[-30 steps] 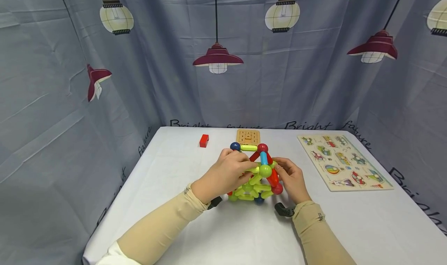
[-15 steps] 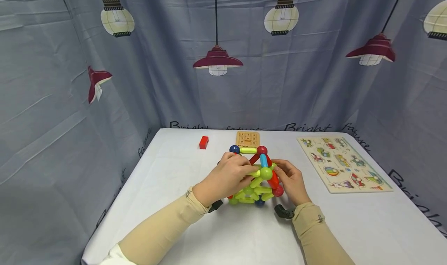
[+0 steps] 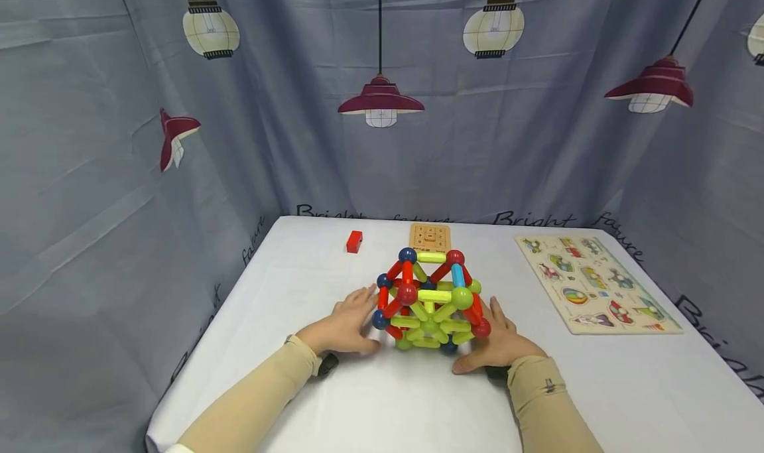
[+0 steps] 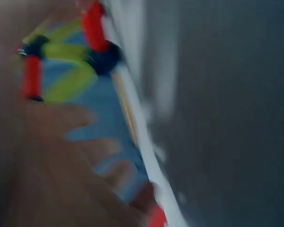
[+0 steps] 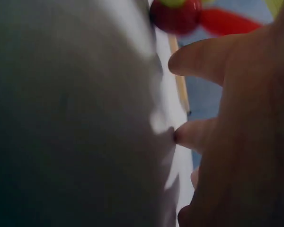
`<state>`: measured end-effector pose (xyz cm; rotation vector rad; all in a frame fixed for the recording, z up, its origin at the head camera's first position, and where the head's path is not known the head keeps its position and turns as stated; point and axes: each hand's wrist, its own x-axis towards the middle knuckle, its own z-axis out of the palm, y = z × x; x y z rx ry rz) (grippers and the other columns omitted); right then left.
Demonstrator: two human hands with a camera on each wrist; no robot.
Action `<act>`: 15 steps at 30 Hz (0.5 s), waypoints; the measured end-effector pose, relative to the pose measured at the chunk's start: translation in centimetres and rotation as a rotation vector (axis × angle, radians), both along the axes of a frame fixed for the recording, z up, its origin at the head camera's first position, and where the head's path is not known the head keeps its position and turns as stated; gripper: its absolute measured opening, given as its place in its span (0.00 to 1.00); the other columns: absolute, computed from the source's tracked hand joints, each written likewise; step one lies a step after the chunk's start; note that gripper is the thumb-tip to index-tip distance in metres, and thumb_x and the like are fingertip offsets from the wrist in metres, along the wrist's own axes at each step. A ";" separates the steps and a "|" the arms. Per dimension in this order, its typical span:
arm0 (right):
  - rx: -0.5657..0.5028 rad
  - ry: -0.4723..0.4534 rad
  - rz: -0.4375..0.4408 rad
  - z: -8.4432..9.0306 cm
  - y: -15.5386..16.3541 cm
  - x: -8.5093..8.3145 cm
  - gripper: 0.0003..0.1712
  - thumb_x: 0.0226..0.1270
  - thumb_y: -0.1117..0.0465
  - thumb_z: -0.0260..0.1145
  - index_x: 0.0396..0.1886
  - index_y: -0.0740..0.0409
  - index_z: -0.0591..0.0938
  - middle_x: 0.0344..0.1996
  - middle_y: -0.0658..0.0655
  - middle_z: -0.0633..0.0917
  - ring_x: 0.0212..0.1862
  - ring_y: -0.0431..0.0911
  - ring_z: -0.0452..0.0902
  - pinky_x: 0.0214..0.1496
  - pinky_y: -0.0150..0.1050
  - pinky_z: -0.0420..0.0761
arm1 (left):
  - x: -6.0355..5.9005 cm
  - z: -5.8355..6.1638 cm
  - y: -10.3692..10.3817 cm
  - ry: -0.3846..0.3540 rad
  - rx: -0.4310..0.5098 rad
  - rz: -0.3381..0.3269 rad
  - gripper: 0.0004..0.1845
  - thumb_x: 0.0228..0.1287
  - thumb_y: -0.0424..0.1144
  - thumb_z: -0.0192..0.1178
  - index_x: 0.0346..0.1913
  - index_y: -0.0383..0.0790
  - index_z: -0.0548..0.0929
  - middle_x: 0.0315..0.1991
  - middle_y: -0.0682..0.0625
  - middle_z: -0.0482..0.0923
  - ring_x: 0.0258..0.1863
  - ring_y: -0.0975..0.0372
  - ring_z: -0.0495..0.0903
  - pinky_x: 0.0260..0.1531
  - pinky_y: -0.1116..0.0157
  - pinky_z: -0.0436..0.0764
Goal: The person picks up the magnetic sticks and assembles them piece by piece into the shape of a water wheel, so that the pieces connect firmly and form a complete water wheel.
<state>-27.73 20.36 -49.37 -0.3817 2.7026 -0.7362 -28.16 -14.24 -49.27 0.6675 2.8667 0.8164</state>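
Note:
A ball-and-rod building-toy frame [image 3: 430, 295] stands on the table, made of red, yellow-green and light blue rods joined by blue, red and green balls. To its left, my left hand [image 3: 346, 325] is spread low over the table, fingertips close to the frame's side; whether they touch it I cannot tell. On the other side my right hand [image 3: 495, 340] has its fingers spread beside and partly behind a red ball. Both wrist views are dim; the left one is blurred and shows the hand [image 4: 80, 165] near the rods, the right one the fingers [image 5: 203, 59] below a red ball [image 5: 177, 16].
A wooden puzzle board [image 3: 597, 284] with colourful pictures lies at the right on the white table [image 3: 286, 267]. Behind the frame is a small wooden tile board [image 3: 430, 236]. A red block [image 3: 354, 241] sits at the back left. Grey curtains surround the table.
Both hands have let go of the frame: the left has dropped from its top to the table at the left, the right has come lower and nearer. The frame stands in about the same place.

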 end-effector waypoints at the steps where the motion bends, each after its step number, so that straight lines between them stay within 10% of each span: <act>1: -0.014 -0.006 -0.023 0.0 -0.2 0.3 0.84 0.31 0.33 0.86 0.84 0.57 0.50 0.82 0.71 0.42 0.78 0.75 0.26 0.68 0.82 0.45 | -0.3 -0.6 0.3 -0.033 -0.036 -0.076 0.52 0.55 0.58 0.73 0.81 0.54 0.61 0.83 0.45 0.51 0.81 0.43 0.47 0.71 0.34 0.58; 5: -0.045 -0.020 -0.092 -0.2 -0.7 0.8 0.80 0.32 0.32 0.86 0.83 0.52 0.54 0.81 0.72 0.42 0.78 0.75 0.29 0.67 0.83 0.49 | -1.0 -1.2 1.9 -0.058 -0.037 -0.179 0.53 0.45 0.69 0.77 0.76 0.65 0.68 0.80 0.50 0.59 0.81 0.45 0.47 0.70 0.39 0.60; 15: -0.050 0.022 -0.095 -2.2 -1.3 -0.9 0.74 0.33 0.28 0.83 0.82 0.44 0.60 0.81 0.70 0.50 0.80 0.71 0.26 0.70 0.81 0.44 | -3.3 -1.3 2.1 -0.106 -0.027 -0.180 0.52 0.45 0.65 0.79 0.76 0.62 0.68 0.77 0.54 0.65 0.80 0.47 0.50 0.68 0.40 0.63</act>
